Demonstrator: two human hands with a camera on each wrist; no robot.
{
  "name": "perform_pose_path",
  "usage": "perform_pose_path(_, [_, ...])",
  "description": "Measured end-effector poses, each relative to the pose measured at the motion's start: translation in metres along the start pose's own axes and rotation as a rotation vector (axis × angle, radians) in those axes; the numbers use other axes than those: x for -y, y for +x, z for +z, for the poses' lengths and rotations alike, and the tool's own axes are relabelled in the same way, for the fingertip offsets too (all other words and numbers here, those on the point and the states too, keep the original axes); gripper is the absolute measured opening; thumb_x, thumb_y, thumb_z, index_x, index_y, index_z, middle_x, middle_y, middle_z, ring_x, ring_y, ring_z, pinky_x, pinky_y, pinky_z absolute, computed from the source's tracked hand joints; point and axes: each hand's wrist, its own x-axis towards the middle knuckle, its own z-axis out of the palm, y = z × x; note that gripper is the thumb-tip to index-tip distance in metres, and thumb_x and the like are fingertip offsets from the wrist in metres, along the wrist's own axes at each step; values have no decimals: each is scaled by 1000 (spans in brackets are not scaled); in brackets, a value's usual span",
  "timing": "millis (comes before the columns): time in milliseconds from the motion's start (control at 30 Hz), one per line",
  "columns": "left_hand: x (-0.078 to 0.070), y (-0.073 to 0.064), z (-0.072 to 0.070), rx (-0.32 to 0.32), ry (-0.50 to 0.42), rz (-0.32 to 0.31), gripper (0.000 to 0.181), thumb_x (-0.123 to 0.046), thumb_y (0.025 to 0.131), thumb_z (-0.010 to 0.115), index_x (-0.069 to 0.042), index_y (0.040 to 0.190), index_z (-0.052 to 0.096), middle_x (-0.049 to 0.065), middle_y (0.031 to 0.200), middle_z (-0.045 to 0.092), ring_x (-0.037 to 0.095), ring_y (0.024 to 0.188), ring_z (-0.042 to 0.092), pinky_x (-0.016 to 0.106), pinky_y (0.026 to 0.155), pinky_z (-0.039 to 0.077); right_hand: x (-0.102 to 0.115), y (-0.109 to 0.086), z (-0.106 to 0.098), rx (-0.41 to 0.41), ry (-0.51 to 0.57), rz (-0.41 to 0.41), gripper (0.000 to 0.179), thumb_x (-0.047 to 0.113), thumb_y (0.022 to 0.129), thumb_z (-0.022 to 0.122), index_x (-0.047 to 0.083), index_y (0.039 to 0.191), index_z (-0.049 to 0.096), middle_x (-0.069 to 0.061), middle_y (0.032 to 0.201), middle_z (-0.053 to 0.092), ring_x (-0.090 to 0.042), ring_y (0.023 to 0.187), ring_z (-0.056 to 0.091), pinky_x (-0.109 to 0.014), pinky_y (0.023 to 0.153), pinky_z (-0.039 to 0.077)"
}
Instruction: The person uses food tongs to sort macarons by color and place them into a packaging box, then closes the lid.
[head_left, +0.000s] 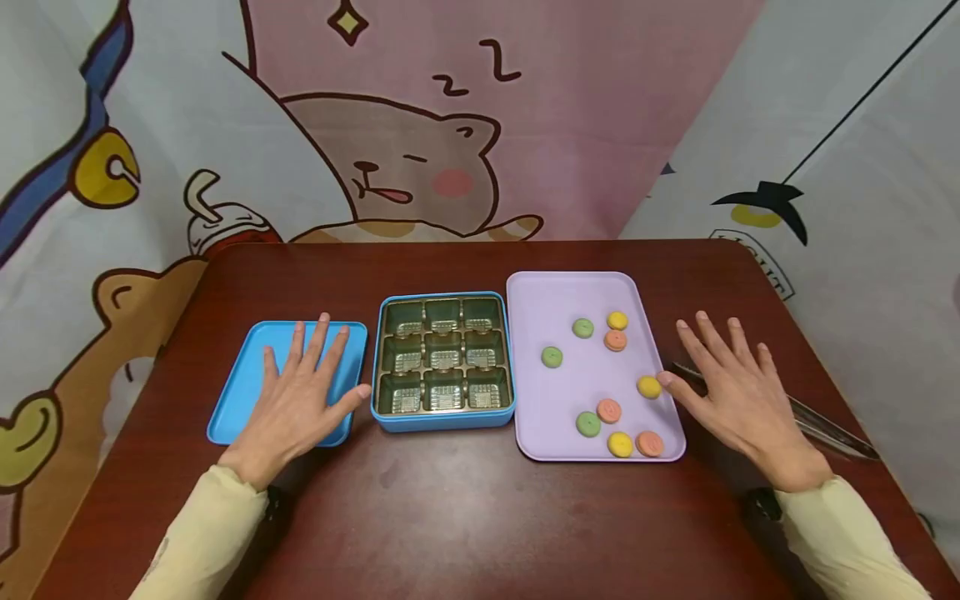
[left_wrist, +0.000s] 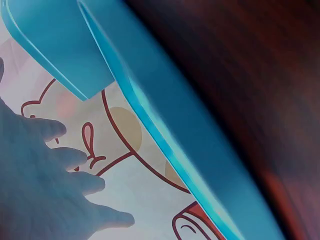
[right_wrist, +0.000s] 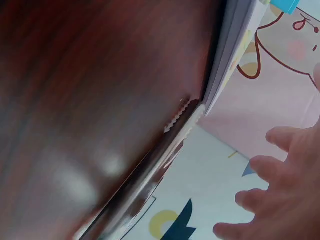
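My left hand is spread flat above a shallow blue tray, fingers straight and holding nothing. Beside it stands a blue box with a gold insert divided into several compartments. On a light purple tray lie round button-like pieces: three green, three yellow and three orange. At that tray's right edge, my right hand is spread with straight fingers, its thumb close to a yellow piece. Metal tongs with serrated tips lie under the right hand, partly hidden by it.
A dark reddish-brown table bears everything. Behind it hangs a cloth printed with cartoon animals. The box sits between the two trays, close against the purple one. The tongs' handles reach toward the table's right edge.
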Motion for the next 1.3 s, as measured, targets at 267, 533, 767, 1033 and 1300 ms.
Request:
perform_pose_path(267, [-7,1,1,-4,-56,33,95,-64,97,58,-12,167,20,12,174,3,44,157,0,80,113,7,-17,-6,-5,41,27,21,92,59,98,58,17,168,16,-20,171,12,-44,157,-8,-65,119,-13])
perform_pose_path(533, [-10,2,1,32,-96,67,98,-67,97,56,-16,168,12,8,174,2,41,158,2,79,114,8,-43,-11,-7,90,81,26,96,58,96,62,19,168,12,-22,171,11,-47,156,-4,-67,119,-11])
perform_pose_path(767, [-14,5,5,78,-84,75,101,-69,95,58,-16,168,11,6,174,6,42,158,6,78,114,10,-71,-16,-12,160,141,60,103,57,93,70,18,168,13,-25,169,15,-50,155,7,-79,113,7])
perform_pose_path(1033, [-14,8,7,97,-75,97,103,-70,94,59,-17,169,12,4,174,9,42,157,9,78,114,11,-92,-23,-11,190,215,95,107,52,89,78,19,168,15,-27,166,23,-56,147,25,-81,102,25])
perform_pose_path(1300, [-20,11,11,124,-88,116,103,-73,94,55,-16,168,12,5,174,10,40,158,10,77,115,11,-109,-28,-7,222,147,161,108,57,85,81,-2,160,31,-41,147,38,-61,125,41,-82,93,35])
